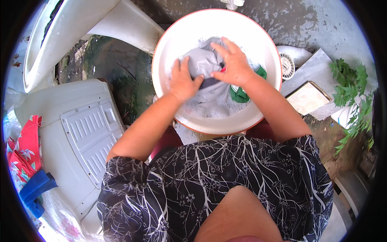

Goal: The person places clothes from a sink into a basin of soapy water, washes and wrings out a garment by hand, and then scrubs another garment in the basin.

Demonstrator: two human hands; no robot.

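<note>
A round white basin with a red rim [216,128] holds sudsy water and wet clothes. My left hand [183,80] rests with spread fingers on the left side of a bulging wet grey cloth [202,63]. Across from it, my right hand [232,64] touches the cloth's right side, its fingers curved. Whether either hand grips the fabric cannot be told. A bit of red shows beside the right thumb. Green cloth [239,94] lies in the suds beneath my right forearm, partly hidden by it.
At the left stand a white plastic panel [87,127] and a white ceramic pedestal [127,24]. Red floral cloth [25,148] and blue cloth [36,189] lie at far left. Right of the basin are a grey slab [320,66], a shallow tray [309,97] and a leafy plant [344,75].
</note>
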